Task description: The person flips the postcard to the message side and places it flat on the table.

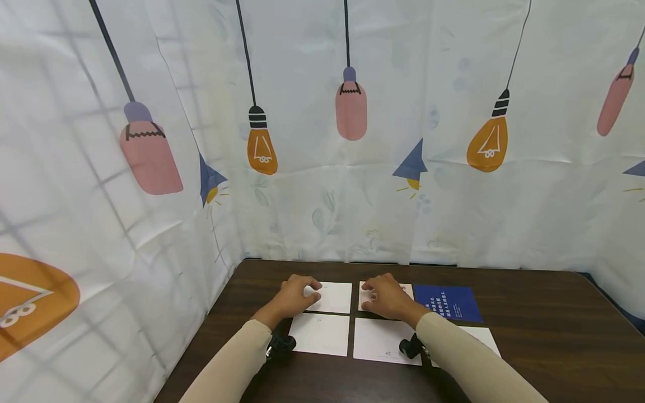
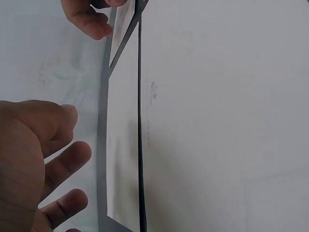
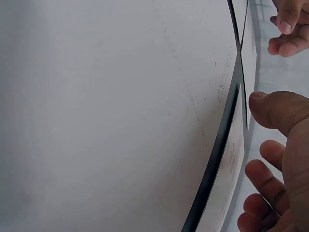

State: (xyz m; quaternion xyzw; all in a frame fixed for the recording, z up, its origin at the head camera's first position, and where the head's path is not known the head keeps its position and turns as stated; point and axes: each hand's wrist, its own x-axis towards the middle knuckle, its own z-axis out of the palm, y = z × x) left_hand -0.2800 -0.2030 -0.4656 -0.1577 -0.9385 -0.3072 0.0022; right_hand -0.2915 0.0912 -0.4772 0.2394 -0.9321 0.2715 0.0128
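Cream sleeves (image 1: 237, 358) are stretched forward over the dark wood-grain table (image 1: 554, 313), on which flat cards are laid in two rows. At the far-left white card (image 1: 335, 296), only the left end is overlapped by the left hand (image 1: 294, 298), so most of its surface is left bare to the right of those fingers. Much of the printed white card (image 1: 365, 296) is covered by the right hand (image 1: 390, 299), whose fingers are pointed left, toward the other hand. Each of these two cards is thus nearest its own hand, and a narrow gap is left between them; both appear longer from side to side, though they are viewed at a slant. In the wrist views the fingers of both hands are loosely bent and spread, with nothing pinched; they are seen against the pale curtain (image 1: 312, 224), so they are judged to be raised above the cards. Just beside the printed card's right edge, the blue card (image 1: 448, 305) is set.
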